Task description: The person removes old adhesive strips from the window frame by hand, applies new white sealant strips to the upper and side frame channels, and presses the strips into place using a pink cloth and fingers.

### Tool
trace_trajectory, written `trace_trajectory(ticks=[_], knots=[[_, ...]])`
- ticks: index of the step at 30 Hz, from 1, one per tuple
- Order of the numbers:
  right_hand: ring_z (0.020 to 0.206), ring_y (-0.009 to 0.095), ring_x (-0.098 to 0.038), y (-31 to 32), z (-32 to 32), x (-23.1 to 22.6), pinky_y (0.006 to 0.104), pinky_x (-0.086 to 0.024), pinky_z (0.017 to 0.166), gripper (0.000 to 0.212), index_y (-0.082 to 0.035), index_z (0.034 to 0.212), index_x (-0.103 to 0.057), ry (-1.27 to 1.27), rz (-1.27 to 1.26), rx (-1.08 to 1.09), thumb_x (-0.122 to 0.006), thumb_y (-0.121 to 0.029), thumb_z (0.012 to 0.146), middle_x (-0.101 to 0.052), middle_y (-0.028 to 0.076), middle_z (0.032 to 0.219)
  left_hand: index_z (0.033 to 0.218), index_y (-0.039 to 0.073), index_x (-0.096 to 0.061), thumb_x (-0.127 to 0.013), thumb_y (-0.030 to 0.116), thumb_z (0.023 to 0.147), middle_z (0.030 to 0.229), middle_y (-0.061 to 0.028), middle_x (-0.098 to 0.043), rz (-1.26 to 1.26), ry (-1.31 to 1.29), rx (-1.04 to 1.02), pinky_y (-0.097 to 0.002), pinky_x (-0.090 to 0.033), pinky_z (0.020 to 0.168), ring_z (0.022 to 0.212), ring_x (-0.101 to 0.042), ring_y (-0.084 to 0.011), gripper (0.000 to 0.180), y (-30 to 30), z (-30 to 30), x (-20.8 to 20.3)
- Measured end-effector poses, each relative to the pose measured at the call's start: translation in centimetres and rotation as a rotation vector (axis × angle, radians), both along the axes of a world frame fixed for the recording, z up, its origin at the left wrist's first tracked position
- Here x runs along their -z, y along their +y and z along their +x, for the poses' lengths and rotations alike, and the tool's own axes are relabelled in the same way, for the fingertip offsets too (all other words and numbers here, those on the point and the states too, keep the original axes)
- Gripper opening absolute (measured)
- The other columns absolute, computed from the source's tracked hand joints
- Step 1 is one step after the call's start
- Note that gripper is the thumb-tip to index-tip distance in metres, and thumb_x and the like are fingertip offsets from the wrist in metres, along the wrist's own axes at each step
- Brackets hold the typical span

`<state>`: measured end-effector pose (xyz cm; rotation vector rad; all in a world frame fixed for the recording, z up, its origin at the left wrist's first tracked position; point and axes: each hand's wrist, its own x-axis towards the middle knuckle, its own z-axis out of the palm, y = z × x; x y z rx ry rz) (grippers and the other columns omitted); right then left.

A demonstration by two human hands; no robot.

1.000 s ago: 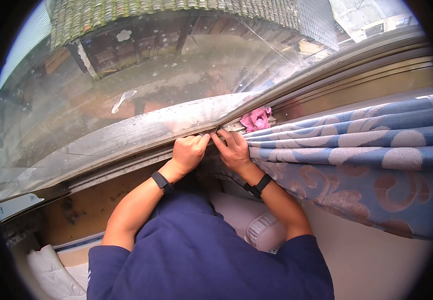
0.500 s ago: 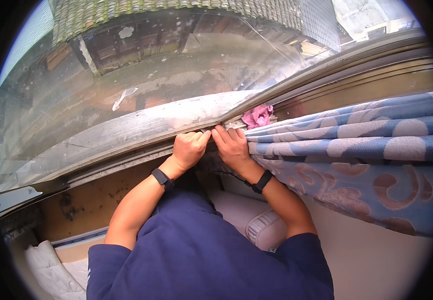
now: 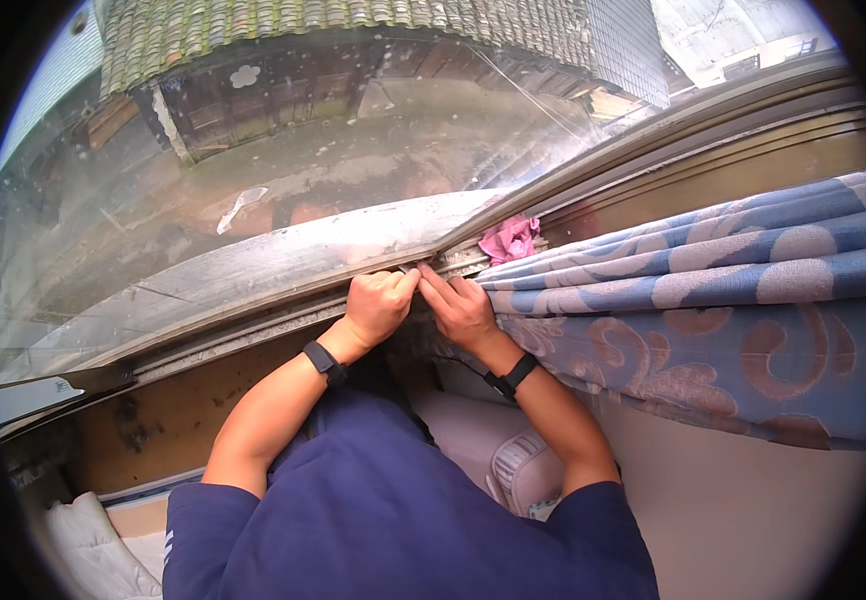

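Note:
My left hand point(image 3: 378, 303) is closed, its thumb and forefinger pinched together at the lower edge of the window frame point(image 3: 283, 293). Beside it, my right hand point(image 3: 461, 305) has its fingers bent and drawn together, the tips meeting those of the left. A small pale bit shows between the fingertips, too tiny to name. Just right of the hands, a crumpled pink cloth or paper point(image 3: 510, 240) rests on the sill. The gathered blue patterned curtain point(image 3: 713, 270) hangs close by my right hand.
Dirty window glass point(image 3: 153, 260) fills the upper left, with a tiled roof point(image 3: 333, 20) outside. Below my right forearm sits a pale pink padded item point(image 3: 463, 430). White bedding point(image 3: 103, 550) lies at the lower left. A brown stained panel point(image 3: 183, 400) runs under the sill.
The view has shifted slightly. Both hands stay together at the frame, with the right fingers a little more drawn in toward the left fingertips.

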<state>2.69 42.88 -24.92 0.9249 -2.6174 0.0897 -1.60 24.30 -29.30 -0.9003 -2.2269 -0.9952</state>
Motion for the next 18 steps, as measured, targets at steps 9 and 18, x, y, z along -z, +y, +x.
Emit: trace_trajectory(ticks=[9, 18], knots=[[0.076, 0.027, -0.059, -0.4, 0.1, 0.4, 0.0394, -0.047, 0.068, 0.042, -0.004, 0.116, -0.056, -0.032, -0.044, 0.098, -0.065, -0.01, 0.075, -0.062, 0.012, 0.127, 0.089, 0.008, -0.065, -0.062, 0.01, 0.077, 0.06, -0.0021, -0.055, -0.024, -0.012, 0.011, -0.0343, -0.047, 0.049, 0.055, -0.059, -0.0195, 0.012, 0.0, 0.2, 0.2], [0.083, 0.032, -0.06, -1.1, -0.2, 0.6, 0.0422, -0.048, 0.072, 0.048, -0.001, 0.12, -0.054, -0.063, -0.137, 0.102, -0.066, -0.007, 0.074, -0.062, 0.018, 0.121, 0.087, 0.008, -0.065, -0.062, 0.01, 0.076, 0.06, -0.0025, -0.056, -0.01, -0.019, -0.002, -0.035, -0.047, 0.048, 0.055, -0.06, -0.0199, 0.011, -0.1, 0.3, -0.2]])
